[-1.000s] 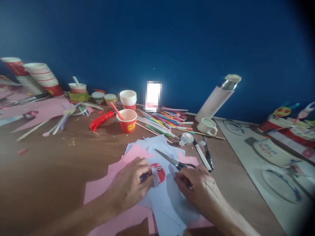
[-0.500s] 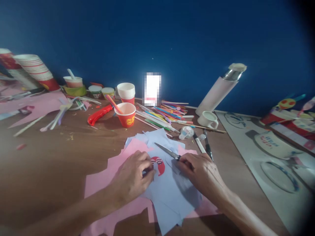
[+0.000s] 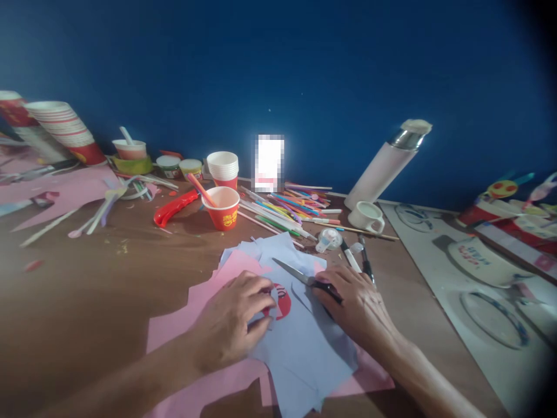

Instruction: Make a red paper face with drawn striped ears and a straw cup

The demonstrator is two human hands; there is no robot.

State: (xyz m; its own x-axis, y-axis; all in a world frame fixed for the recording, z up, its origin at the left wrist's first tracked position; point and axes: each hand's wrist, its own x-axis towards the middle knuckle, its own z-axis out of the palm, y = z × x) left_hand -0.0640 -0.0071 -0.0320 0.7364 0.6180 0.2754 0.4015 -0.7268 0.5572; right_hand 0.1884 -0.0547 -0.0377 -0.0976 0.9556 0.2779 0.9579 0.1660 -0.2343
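Our right hand [image 3: 350, 293] grips smooth black scissors [image 3: 304, 278]; our curled left hand [image 3: 243, 316] hovers by a round red shape [image 3: 284, 302].

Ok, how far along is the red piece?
Looks done: red piece rounded and marked, over blue paper. In hand: right hand has the scissors by the black handle; left hand is at the red piece, grip unclear. Left: can't tell, since the left hand partly hides it.
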